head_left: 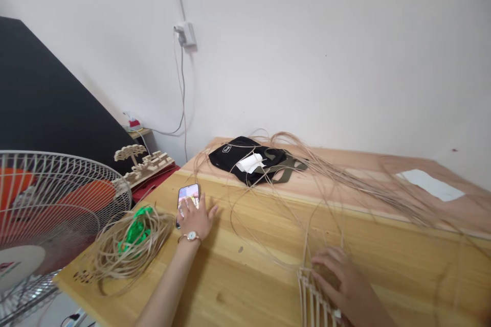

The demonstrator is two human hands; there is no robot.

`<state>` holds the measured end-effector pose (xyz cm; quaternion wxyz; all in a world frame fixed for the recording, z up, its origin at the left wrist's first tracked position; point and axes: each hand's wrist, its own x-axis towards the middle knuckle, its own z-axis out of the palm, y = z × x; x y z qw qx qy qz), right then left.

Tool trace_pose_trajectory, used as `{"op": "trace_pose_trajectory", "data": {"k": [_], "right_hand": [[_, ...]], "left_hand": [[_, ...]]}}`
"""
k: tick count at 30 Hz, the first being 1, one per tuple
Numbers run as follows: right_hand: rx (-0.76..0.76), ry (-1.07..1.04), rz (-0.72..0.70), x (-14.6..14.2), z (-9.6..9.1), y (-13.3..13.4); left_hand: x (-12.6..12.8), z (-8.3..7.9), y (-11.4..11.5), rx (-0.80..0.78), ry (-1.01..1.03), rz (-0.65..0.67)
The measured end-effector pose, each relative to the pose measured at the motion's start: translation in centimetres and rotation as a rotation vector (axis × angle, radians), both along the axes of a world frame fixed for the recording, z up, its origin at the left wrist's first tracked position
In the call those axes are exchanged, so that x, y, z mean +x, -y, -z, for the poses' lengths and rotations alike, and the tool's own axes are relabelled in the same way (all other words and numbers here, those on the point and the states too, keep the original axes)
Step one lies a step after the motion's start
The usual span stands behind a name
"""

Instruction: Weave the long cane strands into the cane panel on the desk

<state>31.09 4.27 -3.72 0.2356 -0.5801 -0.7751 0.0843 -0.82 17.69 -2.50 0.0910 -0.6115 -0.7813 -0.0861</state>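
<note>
My left hand (pixel 196 217) lies on a smartphone (pixel 187 198) with a lit screen, near the wooden table's (pixel 253 265) left side; its fingers are spread over the phone's lower half and a watch sits on the wrist. My right hand (pixel 339 281) rests with curled, parted fingers on a small woven rattan piece (pixel 312 299) at the front edge. Long loose rattan strands (pixel 330 184) run from that piece across the table toward the back.
A coil of rattan with green ties (pixel 132 242) lies at the table's left corner. A black bag (pixel 249 161) and a white sheet (pixel 429 184) lie at the back. A standing fan (pixel 49 209) is at the left, beside a wooden model (pixel 143 163).
</note>
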Motion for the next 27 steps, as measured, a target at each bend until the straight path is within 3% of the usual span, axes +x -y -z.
{"op": "trace_pose_trajectory", "data": {"k": [4,8,10,14,16,21,27], "right_hand": [[-0.008,0.004,-0.001,0.0,-0.1,0.0],[-0.020,-0.009,-0.008,-0.1,-0.3,0.0],[-0.019,-0.018,-0.009,-0.2,-0.4,0.0],[-0.029,-0.035,0.005,-0.5,-0.8,0.1],[-0.031,-0.038,0.008,-0.6,-1.0,0.2],[-0.013,-0.048,-0.002,-0.6,-1.4,0.4],[-0.016,-0.077,0.007,-0.8,-1.3,0.4]], "left_hand": [[0.0,0.2,-0.2,-0.106,0.043,0.022],[1.7,-0.2,1.2,-0.072,0.082,0.116],[3.4,-0.6,2.4,-0.086,0.163,0.288],[7.6,-1.5,4.9,-0.219,0.457,0.767],[9.7,-1.6,5.8,-0.283,0.546,0.889],[13.0,-0.3,7.3,-0.294,0.597,0.987],[13.6,0.7,8.0,-0.314,0.718,1.047]]}}
